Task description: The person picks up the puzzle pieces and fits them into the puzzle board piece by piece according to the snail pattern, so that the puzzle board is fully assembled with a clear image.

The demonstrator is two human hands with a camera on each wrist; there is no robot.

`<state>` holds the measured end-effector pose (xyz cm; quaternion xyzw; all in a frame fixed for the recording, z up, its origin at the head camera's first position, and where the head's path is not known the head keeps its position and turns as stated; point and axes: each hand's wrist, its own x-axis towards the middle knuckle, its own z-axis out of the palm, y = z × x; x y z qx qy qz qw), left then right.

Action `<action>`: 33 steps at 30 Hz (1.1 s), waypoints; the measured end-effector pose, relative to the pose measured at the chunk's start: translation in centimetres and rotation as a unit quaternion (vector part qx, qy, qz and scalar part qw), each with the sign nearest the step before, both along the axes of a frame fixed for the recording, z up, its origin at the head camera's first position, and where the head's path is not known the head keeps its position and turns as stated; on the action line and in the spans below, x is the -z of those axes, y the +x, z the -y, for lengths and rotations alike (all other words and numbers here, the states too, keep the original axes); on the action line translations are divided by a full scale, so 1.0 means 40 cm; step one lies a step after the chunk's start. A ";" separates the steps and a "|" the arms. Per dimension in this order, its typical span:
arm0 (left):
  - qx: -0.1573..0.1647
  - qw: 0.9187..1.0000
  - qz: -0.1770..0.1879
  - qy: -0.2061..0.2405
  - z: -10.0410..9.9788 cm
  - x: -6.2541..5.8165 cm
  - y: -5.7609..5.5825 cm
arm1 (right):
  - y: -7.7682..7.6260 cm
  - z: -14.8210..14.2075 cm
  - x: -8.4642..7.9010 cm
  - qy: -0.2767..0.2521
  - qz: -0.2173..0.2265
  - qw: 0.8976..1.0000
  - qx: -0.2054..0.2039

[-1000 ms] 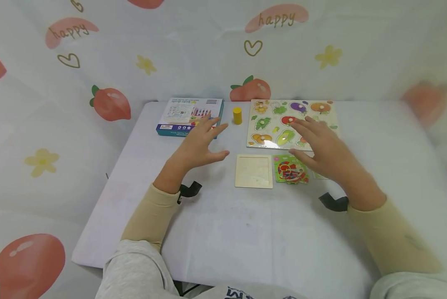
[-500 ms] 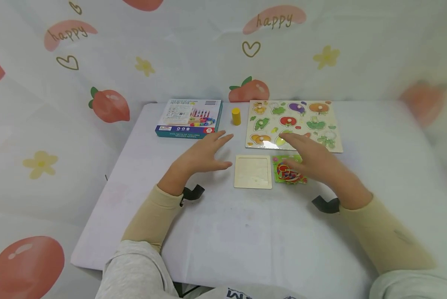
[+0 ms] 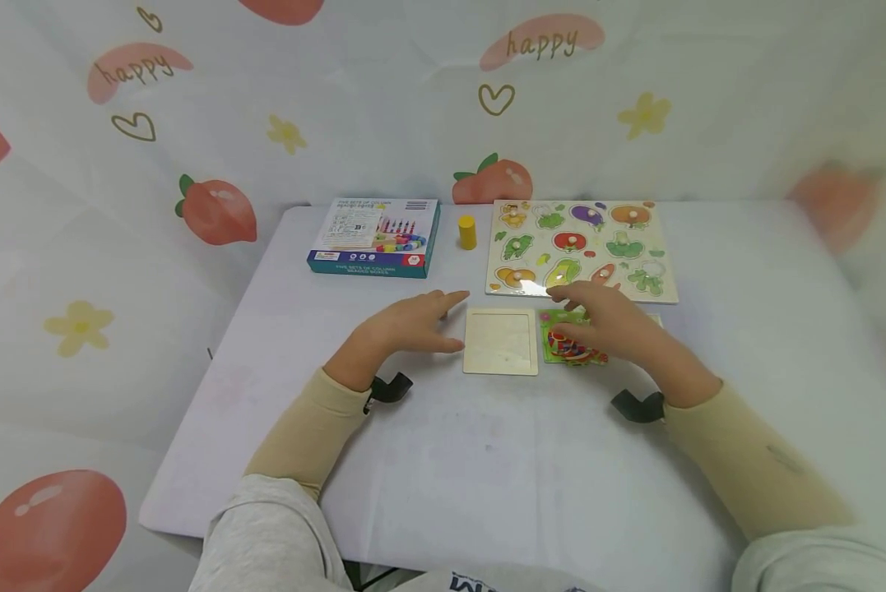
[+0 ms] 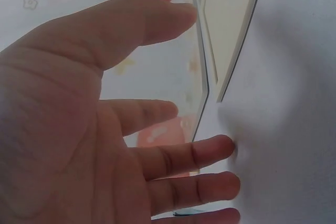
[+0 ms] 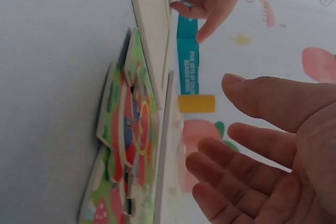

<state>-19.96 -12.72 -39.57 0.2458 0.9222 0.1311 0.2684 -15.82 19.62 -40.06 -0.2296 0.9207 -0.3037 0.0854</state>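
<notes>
A square wooden puzzle tray [image 3: 500, 341] lies flat near the middle of the table, its shallow recess bare. My left hand [image 3: 409, 326] hovers at the tray's left edge with fingers extended and thumb apart; in the left wrist view its palm [image 4: 68, 124] holds nothing. To the tray's right is a loose stack of colourful jigsaw pieces [image 3: 576, 355], green and red. Over that stack hangs my right hand [image 3: 616, 325], partly covering it. Seen from the right wrist, its fingers are relaxed and hold nothing, apart from the jigsaw pieces [image 5: 126, 129].
A vegetable knob-puzzle board [image 3: 535, 247] lies at the back right. Beside it stands a yellow cylinder [image 3: 467, 233], and farther left a flat box of beads [image 3: 372, 238]. A printed fabric backdrop [image 3: 383, 90] rises behind the white table [image 3: 443, 469].
Both hands have come down and nearer the user. The left hand has moved from the box to the tray's edge; the right has shifted left from the vegetable board to above the jigsaw pieces.
</notes>
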 end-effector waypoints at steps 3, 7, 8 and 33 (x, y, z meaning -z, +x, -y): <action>0.000 1.000 0.012 -0.009 -0.003 0.010 0.002 | -0.006 -0.001 0.010 -0.004 0.023 1.000 0.010; 0.017 0.999 0.019 -0.020 -0.011 0.016 0.008 | -0.012 -0.005 0.029 0.001 0.073 0.997 0.027; 0.022 0.999 0.018 -0.025 -0.014 0.017 0.010 | -0.014 -0.006 0.036 -0.001 0.086 0.996 0.029; 0.008 0.997 -0.079 0.022 0.009 0.098 0.051 | -0.037 0.005 0.086 -0.013 0.110 0.990 0.084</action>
